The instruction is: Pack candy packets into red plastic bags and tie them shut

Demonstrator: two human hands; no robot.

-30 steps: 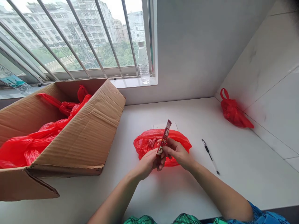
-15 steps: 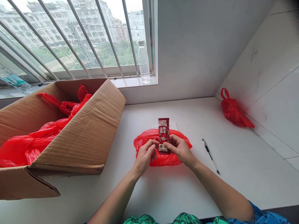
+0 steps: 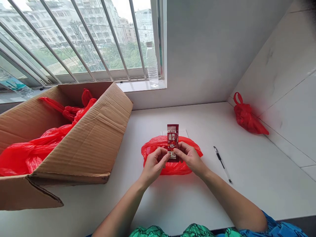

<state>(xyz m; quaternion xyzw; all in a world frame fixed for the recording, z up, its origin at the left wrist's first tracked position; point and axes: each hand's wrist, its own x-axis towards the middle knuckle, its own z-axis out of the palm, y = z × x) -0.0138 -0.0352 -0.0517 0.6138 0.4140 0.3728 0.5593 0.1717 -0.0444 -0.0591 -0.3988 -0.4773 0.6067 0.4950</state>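
Observation:
Both my hands hold a dark red printed snack packet (image 3: 172, 140) upright in front of me. My left hand (image 3: 155, 163) pinches its lower left edge, the thumb at the front. On the lower right, my right hand (image 3: 191, 157) grips it between thumb and fingers. A second packet edge seems to show behind the right side. Beneath the hands a red plastic bag (image 3: 177, 169) lies spread on the white tabletop (image 3: 158, 207). Part of a white paper (image 3: 183, 133) shows behind the bag.
A cardboard box (image 3: 91, 141) holding red plastic bags (image 3: 46, 141) stands at the left. To the right lies a pen (image 3: 222, 164). A tied red bag (image 3: 248, 115) rests against the tiled wall. One clear bottle (image 3: 152, 65) stands on the windowsill; another bottle (image 3: 16, 84) lies far left.
My left thumb has come onto the front of the packet's lower left edge. The packet has turned slightly; the bag, box and pen stay put.

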